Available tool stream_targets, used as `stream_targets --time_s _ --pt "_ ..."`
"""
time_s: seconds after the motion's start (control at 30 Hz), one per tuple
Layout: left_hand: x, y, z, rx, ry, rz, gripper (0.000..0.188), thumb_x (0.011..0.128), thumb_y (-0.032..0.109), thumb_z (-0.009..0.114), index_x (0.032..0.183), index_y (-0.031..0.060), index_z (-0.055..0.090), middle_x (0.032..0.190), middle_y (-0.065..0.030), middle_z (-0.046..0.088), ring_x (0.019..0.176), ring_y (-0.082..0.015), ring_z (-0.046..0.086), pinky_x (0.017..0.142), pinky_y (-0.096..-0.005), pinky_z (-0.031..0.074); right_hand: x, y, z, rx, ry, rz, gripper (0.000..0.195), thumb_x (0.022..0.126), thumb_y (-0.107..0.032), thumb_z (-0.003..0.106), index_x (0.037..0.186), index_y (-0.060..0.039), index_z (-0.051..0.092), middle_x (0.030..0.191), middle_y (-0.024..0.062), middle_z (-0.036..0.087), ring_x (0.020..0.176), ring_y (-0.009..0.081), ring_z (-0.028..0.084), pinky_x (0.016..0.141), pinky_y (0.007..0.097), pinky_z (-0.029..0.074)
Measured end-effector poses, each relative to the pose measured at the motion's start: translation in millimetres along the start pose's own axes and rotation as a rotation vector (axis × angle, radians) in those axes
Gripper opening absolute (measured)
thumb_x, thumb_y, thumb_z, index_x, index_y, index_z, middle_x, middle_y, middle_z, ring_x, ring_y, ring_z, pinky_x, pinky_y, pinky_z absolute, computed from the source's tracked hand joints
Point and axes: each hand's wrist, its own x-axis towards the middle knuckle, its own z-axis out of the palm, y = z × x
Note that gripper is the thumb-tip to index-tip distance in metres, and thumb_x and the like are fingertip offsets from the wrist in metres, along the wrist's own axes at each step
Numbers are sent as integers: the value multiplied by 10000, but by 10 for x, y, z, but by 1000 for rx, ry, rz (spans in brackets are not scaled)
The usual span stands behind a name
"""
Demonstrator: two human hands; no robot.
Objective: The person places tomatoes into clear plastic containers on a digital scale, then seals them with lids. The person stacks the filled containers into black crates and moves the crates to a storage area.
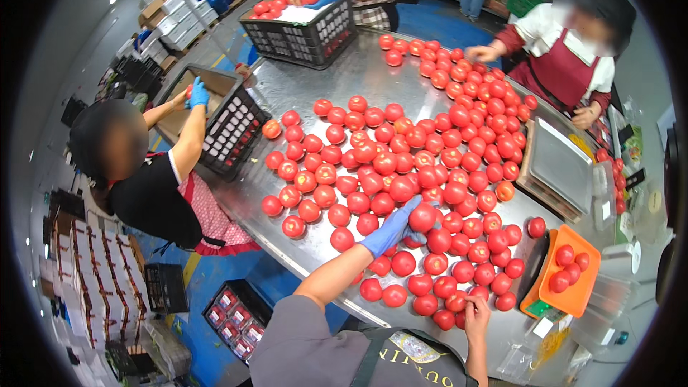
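Red tomatoes lie spread over a stainless steel table. My left hand, in a blue glove, has its fingers around a tomato above the middle of the spread. Bare and bent at the fingers, my right hand is at the near edge of the tomatoes, by a tomato; whether it grips that one is unclear. To the right, an orange tray on a scale holds several tomatoes.
A metal-topped platform scale stands at the right. Co-workers stand at the left, far side and upper right. Two black plastic crates are at the far left side of the table. A crate of packed tomatoes sits on the floor.
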Motion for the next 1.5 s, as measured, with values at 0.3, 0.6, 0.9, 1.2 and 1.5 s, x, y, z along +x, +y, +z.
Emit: stream_targets --time_s 0.3,0.6,0.9,1.2,1.5 --pt "-223 -959 495 -203 -105 -370 620 918 392 534 1393 38 352 1376 -135 429 1166 -286 528 794 -431 561 107 85 -111 -77 139 -89 109 834 -25 585 928 -29 640 855 138 620 778 309 620 670 353 489" --pt "-707 -1294 591 4 -100 -387 583 854 281 645 1327 25 419 1347 -109 464 1168 -265 524 803 -465 569 287 452 -1440 -447 838 -1 145 816 -34 594 958 -28 624 899 140 597 878 326 595 751 401 475" --pt "-916 -1554 861 320 -122 -237 593 776 173 719 1287 49 446 1355 -90 439 1203 -238 470 945 -392 489 851 801 -2010 -498 880 351 630 747 -400 727 1207 -64 460 1140 194 497 1025 381 534 863 454 444" --pt "-540 -1874 1655 379 -118 -176 624 733 139 737 1271 40 436 1267 -122 468 1134 -237 517 914 -366 494 1278 1188 -2507 -382 558 635 855 649 -540 748 1230 -20 398 1104 222 606 1035 381 590 859 455 469" --pt "309 -1895 2794 720 -111 153 657 740 175 762 1289 -2 448 1235 -126 494 1087 -205 541 892 -303 488 504 1661 -2817 1300 552 278 505 825 -465 574 1142 -81 487 950 71 594 789 193 592 639 321 506"
